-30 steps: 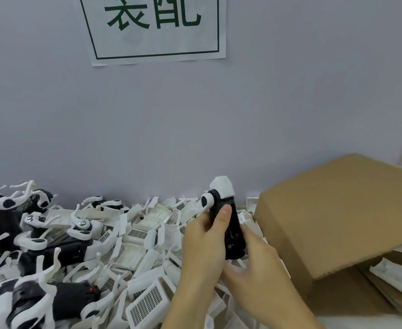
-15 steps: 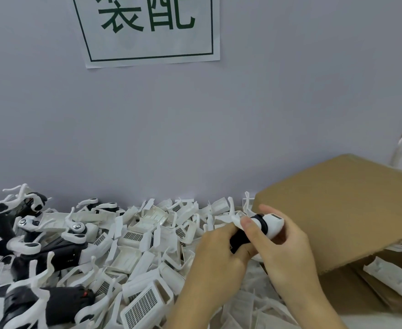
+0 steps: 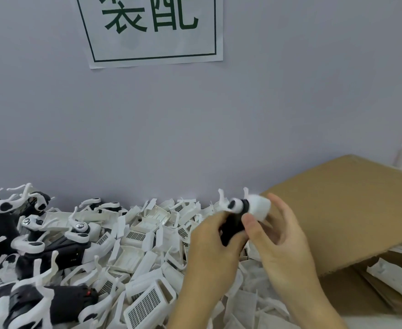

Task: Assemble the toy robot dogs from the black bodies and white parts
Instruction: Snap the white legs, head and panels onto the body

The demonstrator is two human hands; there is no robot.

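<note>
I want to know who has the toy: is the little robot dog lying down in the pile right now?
No, the toy robot dog is held up above the pile of white parts by the left hand and right hand.

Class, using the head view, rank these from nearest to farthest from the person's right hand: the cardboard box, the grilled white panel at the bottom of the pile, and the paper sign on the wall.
From the right hand:
1. Cardboard box, just behind and right of it.
2. Grilled white panel, lower left in the pile.
3. Paper sign, high on the wall.
</note>
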